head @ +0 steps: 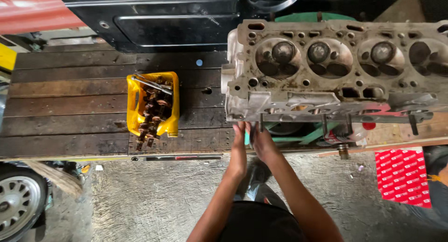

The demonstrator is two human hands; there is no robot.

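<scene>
The cylinder head (pixel 336 69) lay on the right part of a dark wooden plank platform (pixel 70 111), combustion chambers and valves facing up, its near edge overhanging a green stand. The left hand (pixel 239 148) and right hand (pixel 260 141) reached side by side under the near left corner of the casting; their fingers were hidden below it, so how far they were curled, and whether they gripped anything, could not be told. The head looked a heavy, rigid metal casting, greasy and with sharp edges and studs along the near side; it would likely be best held with both hands under solid corners. To the left stood a yellow cut-open container (pixel 153 104) full of rusty bolts, well apart.
</scene>
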